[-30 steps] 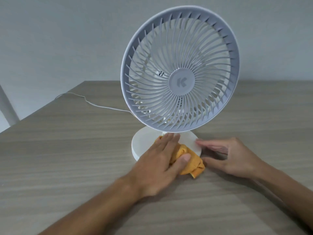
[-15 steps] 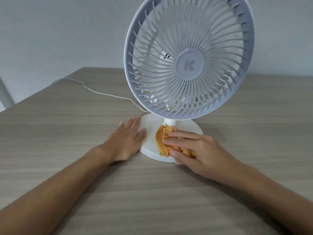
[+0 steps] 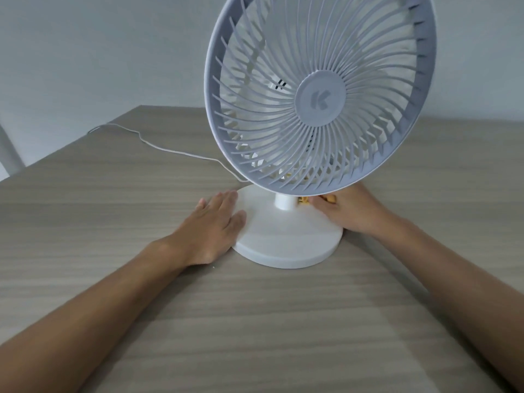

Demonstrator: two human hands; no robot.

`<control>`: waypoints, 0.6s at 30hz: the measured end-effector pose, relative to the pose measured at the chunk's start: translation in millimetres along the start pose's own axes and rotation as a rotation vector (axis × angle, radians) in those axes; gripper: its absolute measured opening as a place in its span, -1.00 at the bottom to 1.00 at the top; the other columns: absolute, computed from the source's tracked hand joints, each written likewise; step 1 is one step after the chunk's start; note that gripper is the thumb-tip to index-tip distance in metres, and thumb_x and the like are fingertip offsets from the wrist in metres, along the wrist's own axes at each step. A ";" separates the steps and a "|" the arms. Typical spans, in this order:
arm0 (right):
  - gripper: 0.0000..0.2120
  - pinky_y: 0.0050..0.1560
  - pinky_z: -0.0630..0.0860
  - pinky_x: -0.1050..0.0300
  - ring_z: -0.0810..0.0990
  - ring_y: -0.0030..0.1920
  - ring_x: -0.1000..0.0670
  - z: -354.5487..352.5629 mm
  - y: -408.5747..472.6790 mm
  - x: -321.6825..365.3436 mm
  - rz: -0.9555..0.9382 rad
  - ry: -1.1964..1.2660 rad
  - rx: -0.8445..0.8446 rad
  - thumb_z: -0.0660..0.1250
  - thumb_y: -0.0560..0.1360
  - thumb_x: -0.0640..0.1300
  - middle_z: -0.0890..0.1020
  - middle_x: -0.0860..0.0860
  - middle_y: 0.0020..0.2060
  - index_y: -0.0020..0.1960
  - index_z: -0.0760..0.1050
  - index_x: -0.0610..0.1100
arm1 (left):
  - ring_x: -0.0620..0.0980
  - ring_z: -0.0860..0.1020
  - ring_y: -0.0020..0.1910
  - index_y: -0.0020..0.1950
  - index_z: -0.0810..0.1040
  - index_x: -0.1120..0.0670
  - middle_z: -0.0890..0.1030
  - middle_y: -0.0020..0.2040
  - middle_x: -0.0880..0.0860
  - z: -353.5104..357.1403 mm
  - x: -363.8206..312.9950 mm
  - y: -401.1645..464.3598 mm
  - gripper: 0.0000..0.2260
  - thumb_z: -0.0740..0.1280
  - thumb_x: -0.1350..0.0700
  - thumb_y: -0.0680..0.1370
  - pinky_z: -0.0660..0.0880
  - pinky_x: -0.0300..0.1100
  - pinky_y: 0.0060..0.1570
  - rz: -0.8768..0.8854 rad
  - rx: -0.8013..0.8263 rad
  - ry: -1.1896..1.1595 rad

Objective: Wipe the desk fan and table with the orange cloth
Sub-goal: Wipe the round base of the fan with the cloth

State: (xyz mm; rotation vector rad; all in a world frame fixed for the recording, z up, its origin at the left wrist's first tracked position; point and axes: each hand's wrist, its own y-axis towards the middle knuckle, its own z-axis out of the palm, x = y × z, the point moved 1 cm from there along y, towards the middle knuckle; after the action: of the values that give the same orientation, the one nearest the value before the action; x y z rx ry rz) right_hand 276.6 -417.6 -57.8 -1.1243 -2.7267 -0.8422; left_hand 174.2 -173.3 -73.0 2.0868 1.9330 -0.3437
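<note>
A white desk fan [image 3: 320, 97] with a round grille stands on a round white base [image 3: 286, 239] on the wooden table [image 3: 255, 321]. My left hand [image 3: 211, 231] lies flat and open against the base's left edge, steadying it. My right hand [image 3: 351, 212] reaches over the base's right rear, beside the fan's neck, and presses the orange cloth [image 3: 304, 200] there. Only small bits of the cloth show under my fingers and through the lower grille; the rest is hidden by my hand and the fan head.
The fan's white power cord [image 3: 158, 146] runs from behind the base to the table's far left edge. A white post [image 3: 10, 154] stands off the table's left side. A plain grey wall sits behind the table.
The cloth went from my left hand to my right, then my right hand slid it from the base's front to the right rear by the neck. My left hand moved to the base's left edge.
</note>
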 end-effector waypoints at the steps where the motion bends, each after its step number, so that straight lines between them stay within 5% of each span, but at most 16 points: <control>1: -0.70 0.21 0.35 0.25 0.49 0.20 0.07 2.6 3.9 3.4 0.012 0.017 0.000 0.30 0.54 -0.23 0.57 0.07 0.23 0.27 0.54 -0.15 | -0.03 0.02 0.57 0.56 0.03 0.12 0.12 0.58 0.05 0.2 -0.3 -0.5 -0.52 -0.07 -0.04 0.68 -0.12 -0.05 0.53 -0.005 -0.005 0.001; 5: -0.80 0.23 0.45 0.16 0.56 0.16 0.01 0.8 -5.9 5.5 0.008 0.008 0.028 0.29 0.55 -0.22 0.65 0.02 0.15 0.13 0.62 -0.17 | -0.01 0.04 0.56 0.57 0.01 0.13 0.15 0.57 0.07 4.3 0.1 -0.4 -0.51 -0.09 -0.03 0.67 -0.08 0.01 0.52 -0.031 -0.031 0.030; 9: -0.73 0.26 0.28 0.52 0.51 0.27 0.23 -11.2 -42.5 13.7 0.048 0.093 0.033 0.32 0.56 -0.21 0.60 0.12 0.24 0.23 0.61 -0.09 | 0.00 0.00 0.58 0.58 -0.01 0.14 0.10 0.59 0.10 5.0 -2.0 0.0 -0.50 -0.10 -0.03 0.67 -0.10 0.03 0.53 -0.070 -0.027 0.066; 18: -0.71 0.42 0.27 0.32 0.46 0.36 0.18 11.2 -66.0 103.0 -0.143 0.151 0.056 0.28 0.56 -0.12 0.60 0.06 0.27 0.24 0.60 -0.11 | -0.02 -0.09 0.59 0.60 -0.08 0.14 -0.02 0.62 0.08 5.9 -0.8 2.2 -0.47 -0.11 -0.05 0.68 -0.14 0.01 0.54 -0.072 -0.009 0.069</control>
State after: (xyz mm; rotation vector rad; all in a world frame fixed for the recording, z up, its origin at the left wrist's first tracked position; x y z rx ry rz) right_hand 158.8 -385.3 -70.1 -0.8280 -2.7106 -0.8250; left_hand 176.4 -176.3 -78.1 2.0530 2.0496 -0.2805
